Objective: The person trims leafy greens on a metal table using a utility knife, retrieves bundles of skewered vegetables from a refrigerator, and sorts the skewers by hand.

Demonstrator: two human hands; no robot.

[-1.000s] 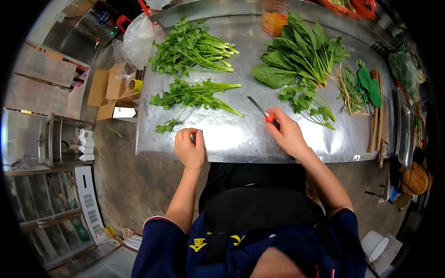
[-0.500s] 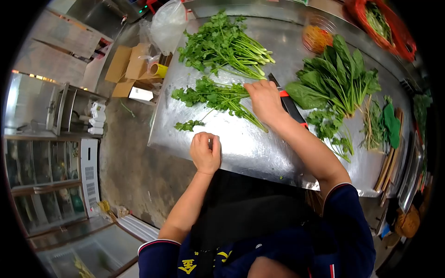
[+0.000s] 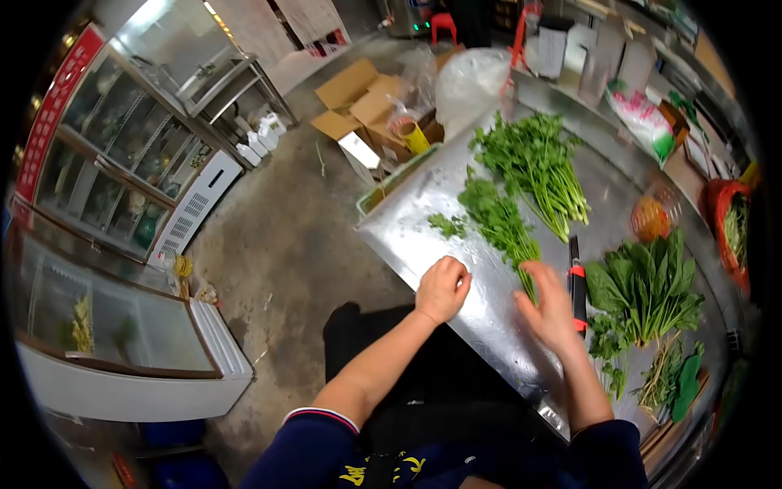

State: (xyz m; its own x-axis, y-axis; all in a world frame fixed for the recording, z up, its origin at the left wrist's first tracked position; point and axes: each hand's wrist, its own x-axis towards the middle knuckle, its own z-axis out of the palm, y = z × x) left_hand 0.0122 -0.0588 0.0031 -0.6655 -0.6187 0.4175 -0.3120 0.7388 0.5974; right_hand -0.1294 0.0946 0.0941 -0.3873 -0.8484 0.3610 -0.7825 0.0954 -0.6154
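Note:
My left hand [image 3: 443, 290] is curled closed over the front edge of the metal table [image 3: 481, 322]; whatever its fingers hold, if anything, is hidden. Over the table, my right hand [image 3: 547, 308] has its thumb and fingers apart. It is nearest the stem ends of a small cilantro bunch [image 3: 498, 218], and I cannot tell whether it touches them. A loose cilantro sprig [image 3: 447, 226] lies left of that bunch. Behind it is a larger cilantro bunch [image 3: 533, 159]. Just right of my right hand lies a knife [image 3: 577, 289] with a black and red handle.
Leafy spinach [image 3: 648, 285] lies at right, with loose cilantro [image 3: 607, 336] and thin herbs [image 3: 661, 376] near it. A clear bowl [image 3: 654, 213] and a red bag [image 3: 731, 228] stand farther back. Cardboard boxes [image 3: 366, 102] sit on the floor beyond the table's left end.
The view has swung left, showing more floor and the glass-door cabinets. My right hand has lifted off the cilantro stems and its fingers have spread. My left hand stays closed.

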